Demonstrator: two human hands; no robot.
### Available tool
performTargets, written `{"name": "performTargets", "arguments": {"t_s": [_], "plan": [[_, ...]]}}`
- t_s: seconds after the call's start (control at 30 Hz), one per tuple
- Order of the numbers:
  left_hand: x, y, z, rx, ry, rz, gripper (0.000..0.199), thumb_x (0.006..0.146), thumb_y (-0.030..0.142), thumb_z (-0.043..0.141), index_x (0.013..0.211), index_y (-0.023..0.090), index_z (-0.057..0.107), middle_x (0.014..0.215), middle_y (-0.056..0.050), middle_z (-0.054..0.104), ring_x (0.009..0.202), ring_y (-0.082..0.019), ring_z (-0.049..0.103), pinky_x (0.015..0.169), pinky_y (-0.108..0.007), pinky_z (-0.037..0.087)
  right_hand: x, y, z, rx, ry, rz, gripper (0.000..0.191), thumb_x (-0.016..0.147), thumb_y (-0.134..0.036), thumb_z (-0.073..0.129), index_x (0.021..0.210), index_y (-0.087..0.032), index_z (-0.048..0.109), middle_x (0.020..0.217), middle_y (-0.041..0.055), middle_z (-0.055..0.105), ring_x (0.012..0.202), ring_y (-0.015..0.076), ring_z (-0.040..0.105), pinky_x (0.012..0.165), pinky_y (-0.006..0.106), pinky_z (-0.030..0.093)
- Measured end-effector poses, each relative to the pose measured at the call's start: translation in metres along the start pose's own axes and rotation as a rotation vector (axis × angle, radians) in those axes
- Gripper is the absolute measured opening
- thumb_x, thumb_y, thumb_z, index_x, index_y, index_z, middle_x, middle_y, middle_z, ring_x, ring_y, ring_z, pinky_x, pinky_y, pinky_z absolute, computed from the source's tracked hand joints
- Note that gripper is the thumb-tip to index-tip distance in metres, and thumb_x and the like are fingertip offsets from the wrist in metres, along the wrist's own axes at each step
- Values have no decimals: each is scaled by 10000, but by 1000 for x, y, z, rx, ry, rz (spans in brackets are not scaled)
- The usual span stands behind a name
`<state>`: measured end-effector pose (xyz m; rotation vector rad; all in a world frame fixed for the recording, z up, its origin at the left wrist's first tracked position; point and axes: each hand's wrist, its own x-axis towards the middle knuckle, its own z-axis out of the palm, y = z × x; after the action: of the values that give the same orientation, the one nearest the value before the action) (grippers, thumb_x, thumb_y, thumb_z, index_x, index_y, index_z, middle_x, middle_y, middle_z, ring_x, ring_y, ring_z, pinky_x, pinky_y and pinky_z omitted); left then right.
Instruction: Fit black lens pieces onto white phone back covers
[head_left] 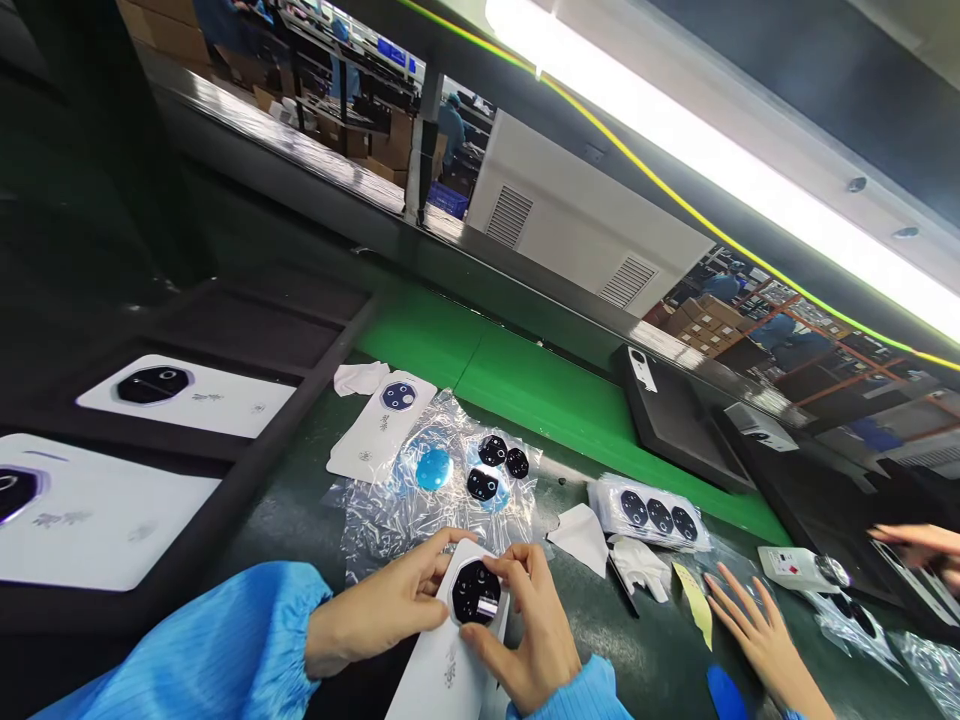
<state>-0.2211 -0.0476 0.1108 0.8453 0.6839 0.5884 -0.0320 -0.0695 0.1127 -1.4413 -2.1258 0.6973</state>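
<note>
Low in the middle, a white phone back cover [439, 672] is tilted between my hands, its lower end cut off by the frame. A glossy black camera lens cover [471, 592] sits at its upper end. My left hand [390, 605] grips the back cover's left edge, thumb on the white face beside the lens cover. With thumb and fingers at opposite edges of the lens cover, my right hand [536, 635] closes on it. Just beyond, loose black lens covers [482, 484] and a blue round film [433, 468] lie on clear plastic wrap [382, 530].
Black trays [247, 465] with white back covers stand left. Another back cover [360, 440] lies behind the wrap. To the right are a bagged stack of lens covers [649, 512], white cloths [581, 538], a white bottle [799, 568] and another person's hands [757, 625].
</note>
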Motion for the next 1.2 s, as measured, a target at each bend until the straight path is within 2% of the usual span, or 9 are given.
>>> {"name": "performTargets", "arguments": {"t_s": [0.23,0.33,0.47,0.63,0.73,0.83,0.9,1.03,1.2], "plan": [[0,-1,0,27,-4,-2,709,554,155,512,1237,247,344,1050,-10,604,911,-182,552,749,-281,373,1,-1,0,-48,-9,24,457,595,-79,664,1012,-216,538,995,46,448,907,219,504,787,355,477],[-1,0,-1,48,-5,1,713,577,180,533,1259,239,335,1088,-27,600,978,-202,545,805,-300,377,2,-2,-1,-66,-7,24,433,600,-88,674,993,-213,540,980,42,446,886,211,506,771,347,486],[-3,2,1,79,20,1,700,669,317,578,1309,239,304,1076,-33,604,1052,-232,517,816,-303,388,2,-5,-1,-89,-2,33,427,599,-91,681,985,-208,540,975,41,438,883,212,508,764,347,491],[-3,0,5,182,156,1,556,762,536,525,1200,215,408,889,-12,601,827,-212,539,684,-286,386,1,-10,0,-104,9,8,461,596,-59,671,1013,-200,536,976,45,432,889,211,509,754,334,499],[-1,-4,6,293,228,37,480,772,577,484,1072,203,468,813,-2,600,719,-182,515,638,-278,359,0,-11,-1,-111,-8,-26,492,599,-62,676,1041,-214,524,979,43,436,888,210,515,757,335,506],[0,-5,5,392,260,65,446,802,581,417,1026,201,480,736,9,597,686,-180,506,645,-284,352,0,-11,-3,-124,-61,-73,489,623,-86,672,1069,-213,514,993,50,444,887,208,528,752,334,514],[0,-4,5,423,270,82,420,825,558,382,1021,204,495,767,3,609,746,-196,530,698,-290,371,0,-10,-5,-137,-78,-97,484,634,-91,665,1077,-203,507,1000,57,447,893,210,533,752,333,516],[-1,-1,3,402,296,112,343,835,476,408,1025,228,549,976,-13,630,1023,-239,520,861,-285,367,0,-8,-5,-156,-58,-117,475,628,-81,652,1061,-205,501,988,54,458,888,208,536,755,333,515],[-6,0,4,388,229,76,361,843,403,413,1136,228,529,1016,-18,629,1068,-247,508,919,-294,338,-1,-9,0,-156,7,-53,495,574,-35,651,1013,-209,502,965,38,447,871,205,520,750,338,499]]}}
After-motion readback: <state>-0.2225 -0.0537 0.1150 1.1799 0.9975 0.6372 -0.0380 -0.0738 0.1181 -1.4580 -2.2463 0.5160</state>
